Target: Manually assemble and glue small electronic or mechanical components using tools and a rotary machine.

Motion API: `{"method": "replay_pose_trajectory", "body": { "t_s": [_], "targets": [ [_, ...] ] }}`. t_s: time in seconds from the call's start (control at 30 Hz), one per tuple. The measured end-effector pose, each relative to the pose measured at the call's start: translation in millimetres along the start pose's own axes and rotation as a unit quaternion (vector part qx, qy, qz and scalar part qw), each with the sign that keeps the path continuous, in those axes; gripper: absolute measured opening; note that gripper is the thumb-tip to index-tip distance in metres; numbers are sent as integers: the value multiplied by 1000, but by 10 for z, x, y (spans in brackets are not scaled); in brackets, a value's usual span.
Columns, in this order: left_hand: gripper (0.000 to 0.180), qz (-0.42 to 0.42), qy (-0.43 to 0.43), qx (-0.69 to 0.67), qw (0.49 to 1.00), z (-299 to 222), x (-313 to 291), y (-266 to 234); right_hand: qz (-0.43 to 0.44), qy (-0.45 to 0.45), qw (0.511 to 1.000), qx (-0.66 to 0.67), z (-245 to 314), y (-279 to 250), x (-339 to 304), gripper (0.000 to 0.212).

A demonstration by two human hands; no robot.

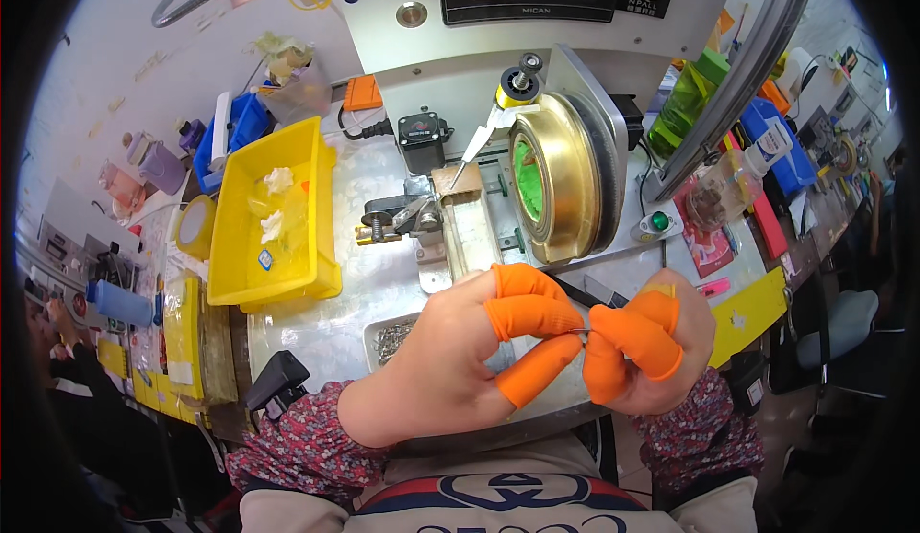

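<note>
Near the gold wheel (pixel 575 183) — hands (pixel 450 346) (pixel 656 341) pinch a thin piece (pixel 579 331).

Left of centre, a yellow plastic bin (pixel 273 289) holding crumpled white tissues (pixel 278 180) stands on the pale surface (pixel 311 330), with a yellow roll (pixel 195 226) just beside it. A blue bin (pixel 251 117) sits at upper left, and an orange block (pixel 362 93) at upper centre-left. At right, a green translucent container (pixel 676 116) stands near a clear bottle (pixel 725 188), above a pink marker (pixel 714 289).

Workshop, bench machine (pixel 628 42), metal wheel (pixel 578 178), yellow bin (pixel 278 289)
</note>
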State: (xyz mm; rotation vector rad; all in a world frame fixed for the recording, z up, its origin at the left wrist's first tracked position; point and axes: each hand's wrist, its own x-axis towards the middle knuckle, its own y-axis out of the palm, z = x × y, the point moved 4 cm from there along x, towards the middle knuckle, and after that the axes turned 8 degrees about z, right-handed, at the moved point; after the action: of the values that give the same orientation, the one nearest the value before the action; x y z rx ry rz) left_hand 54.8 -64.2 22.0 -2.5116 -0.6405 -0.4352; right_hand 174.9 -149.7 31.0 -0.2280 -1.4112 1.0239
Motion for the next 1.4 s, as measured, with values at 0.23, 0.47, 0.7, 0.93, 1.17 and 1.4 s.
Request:
{"method": "replay_pose_trajectory", "body": {
  "t_s": [0.23, 0.47, 0.7, 0.93, 1.17, 1.4],
  "targets": [
    [24, -83, 53, 177, 979, -1, -80, -57, 28, 129, 982, 131, -59, 69, -38, 18],
    [21, -85, 45, 165, 982, 27, -93, -61, 33, 78, 994, 72, -98, 84, -63, 23],
    [15, -70, 20, 90, 993, 69, -95, -63, 37, 76, 994, 67, -38, 85, -19, 27],
    [16, -70, 14, 80, 994, 75, -115, -60, 33, 50, 997, 49, -8, 114, 5, 29],
    [19, -90, 21, 130, 987, 57, -150, -57, 30, 32, 999, 24, -16, 117, -5, 22],
    [17, -88, 17, 118, 989, 96, -144, -63, 27, 37, 999, 24, -26, 134, -4, 21]
  ]
}}
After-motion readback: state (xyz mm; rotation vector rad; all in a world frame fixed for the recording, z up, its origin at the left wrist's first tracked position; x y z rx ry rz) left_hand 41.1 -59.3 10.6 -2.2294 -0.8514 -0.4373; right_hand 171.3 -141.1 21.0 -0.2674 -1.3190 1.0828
